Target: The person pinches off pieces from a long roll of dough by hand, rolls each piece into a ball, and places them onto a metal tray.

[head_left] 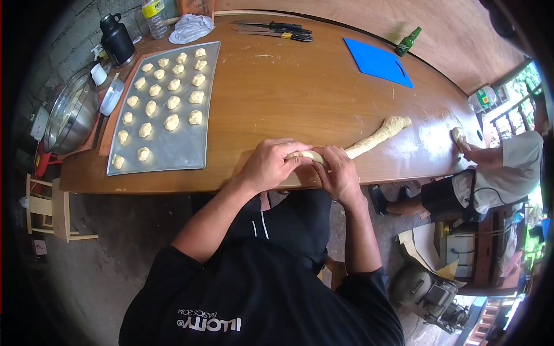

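Observation:
A long rope of dough [378, 137] runs across the wooden table near its front edge, thicker at its far right end. My left hand [273, 163] is closed around the rope's left end. Close beside it, my right hand [337, 173] grips the same dough, with a short stretch showing between the two hands. To the left lies a metal baking tray [187, 147] bearing several small dough pieces [171, 121] in loose rows. The undersides of both hands' grips are hidden.
A steel bowl [74, 118], a black jug [117, 40] and a plastic bottle [156, 20] stand at left. Knives [277, 29], a blue cutting board [378, 60] and a green bottle [408, 42] lie along the back. Another person [490, 176] handles dough at the right end.

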A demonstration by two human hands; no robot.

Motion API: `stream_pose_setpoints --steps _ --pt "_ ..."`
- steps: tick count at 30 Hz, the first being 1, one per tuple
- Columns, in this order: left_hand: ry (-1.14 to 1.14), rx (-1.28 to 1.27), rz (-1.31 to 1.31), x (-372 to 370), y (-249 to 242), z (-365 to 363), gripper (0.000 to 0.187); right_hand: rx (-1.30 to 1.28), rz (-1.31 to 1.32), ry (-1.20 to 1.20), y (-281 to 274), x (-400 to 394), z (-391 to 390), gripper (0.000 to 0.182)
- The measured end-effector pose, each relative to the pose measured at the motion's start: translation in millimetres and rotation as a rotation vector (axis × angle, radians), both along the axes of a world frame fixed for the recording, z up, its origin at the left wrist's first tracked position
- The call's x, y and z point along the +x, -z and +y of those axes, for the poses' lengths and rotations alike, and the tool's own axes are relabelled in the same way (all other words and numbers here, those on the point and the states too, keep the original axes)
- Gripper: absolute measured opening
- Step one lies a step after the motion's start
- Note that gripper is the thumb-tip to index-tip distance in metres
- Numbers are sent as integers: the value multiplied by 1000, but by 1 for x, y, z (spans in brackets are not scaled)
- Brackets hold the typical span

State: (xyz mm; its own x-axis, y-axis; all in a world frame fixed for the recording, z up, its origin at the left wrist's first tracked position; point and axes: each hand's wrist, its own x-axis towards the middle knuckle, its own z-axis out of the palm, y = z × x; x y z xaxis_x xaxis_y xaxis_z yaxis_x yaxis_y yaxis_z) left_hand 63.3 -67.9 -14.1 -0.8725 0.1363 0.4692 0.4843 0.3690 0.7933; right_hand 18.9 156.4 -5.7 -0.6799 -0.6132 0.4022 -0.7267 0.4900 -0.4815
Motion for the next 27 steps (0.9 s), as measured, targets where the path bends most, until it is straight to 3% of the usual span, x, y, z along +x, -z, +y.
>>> stream_pose_setpoints --steps 5,7,8,10,11,13,14,15,17,19,21,24,27 --pt "-68 71 -110 5 -11 -5 17 -30 2 14 1 5 1 22" --pt "38 -67 -597 3 -18 -16 24 -34 -93 31 5 6 3 19" --pt "36 -67 -597 3 -7 -20 24 -35 -93 29 3 6 3 19" --pt "362 317 -475 4 19 -23 40 -118 -263 49 -1 8 2 18" --pt "361 317 -476 5 22 -21 40 -118 -265 48 -4 8 1 18" --pt "187 109 -200 10 9 -8 57 -106 -362 21 -9 8 0 20" --pt "105 92 -190 12 8 -1 63 -105 -361 22 -9 7 -1 20" --pt "106 92 -186 10 3 2 63 -158 -462 -3 -10 6 -2 22" --pt "116 -71 97 7 -8 8 67 -209 -561 -28 -10 3 0 24" --pt "126 8 97 5 -7 12 62 -217 -677 -94 -4 -3 10 27" --pt "118 -120 401 -7 -3 11 49 -260 -771 -160 -3 -8 17 28" --pt "83 -219 443 -8 -11 6 36 -291 -889 -249 -15 -10 22 32" --pt "108 -164 485 -16 -16 11 27 -321 -945 -274 -17 -10 23 40"
